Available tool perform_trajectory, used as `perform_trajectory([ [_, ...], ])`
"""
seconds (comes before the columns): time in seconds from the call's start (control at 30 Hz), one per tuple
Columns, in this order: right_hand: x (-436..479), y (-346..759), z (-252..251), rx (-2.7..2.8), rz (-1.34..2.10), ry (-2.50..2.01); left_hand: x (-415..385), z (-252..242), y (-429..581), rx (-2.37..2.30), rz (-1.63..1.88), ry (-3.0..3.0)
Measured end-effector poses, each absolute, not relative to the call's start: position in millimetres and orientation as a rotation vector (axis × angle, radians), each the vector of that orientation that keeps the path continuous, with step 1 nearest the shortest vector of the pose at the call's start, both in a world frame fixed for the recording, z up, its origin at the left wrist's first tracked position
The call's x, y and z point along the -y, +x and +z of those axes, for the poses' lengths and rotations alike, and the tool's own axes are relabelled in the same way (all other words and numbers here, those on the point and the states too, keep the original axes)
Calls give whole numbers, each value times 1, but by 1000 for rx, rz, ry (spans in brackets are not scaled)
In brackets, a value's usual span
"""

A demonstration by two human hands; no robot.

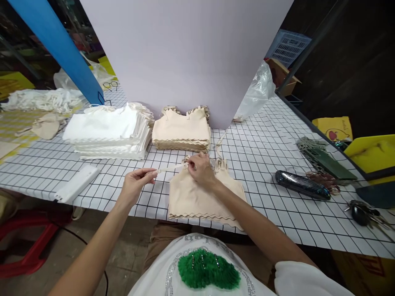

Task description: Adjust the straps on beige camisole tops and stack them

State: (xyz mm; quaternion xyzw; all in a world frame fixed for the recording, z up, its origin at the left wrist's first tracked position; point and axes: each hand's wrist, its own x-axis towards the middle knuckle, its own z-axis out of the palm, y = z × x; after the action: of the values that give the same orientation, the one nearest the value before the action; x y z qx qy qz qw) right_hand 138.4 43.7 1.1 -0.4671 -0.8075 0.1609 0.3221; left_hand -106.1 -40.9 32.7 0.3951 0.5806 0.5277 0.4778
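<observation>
Beige scallop-hemmed fabric top (200, 201) lies flat, nearest the person. At its 12 o'clock the right hand (200, 168) pinches the thin beige strap (171, 167); the left hand (135, 183), at 10 o'clock, pinches the free end, drawing it taut. Folded beige stack (181, 131) and folded white stack (108, 129) sit beyond, clear of the hands.

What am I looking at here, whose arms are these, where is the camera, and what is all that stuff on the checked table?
There is no machine here. The camera sits on a person's head and looks down at their own two bare arms. The left hand and right hand pinch a thin strap stretched between them. It seems to belong to the cream top lying flat on the checked table. Behind it stand a stack of white clothes and a stack of cream tops. To the right lie a dark case and some keys.
</observation>
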Motion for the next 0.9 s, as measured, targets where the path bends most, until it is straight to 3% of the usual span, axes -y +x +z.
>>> perform_trajectory([
  [0.3,-26,125,34,1865,1215,-771,28,53,-58,-1185,1196,1023],
  [0.9,-21,147,42,1651,1283,-825,15,47,-32,-1142,1161,976],
])
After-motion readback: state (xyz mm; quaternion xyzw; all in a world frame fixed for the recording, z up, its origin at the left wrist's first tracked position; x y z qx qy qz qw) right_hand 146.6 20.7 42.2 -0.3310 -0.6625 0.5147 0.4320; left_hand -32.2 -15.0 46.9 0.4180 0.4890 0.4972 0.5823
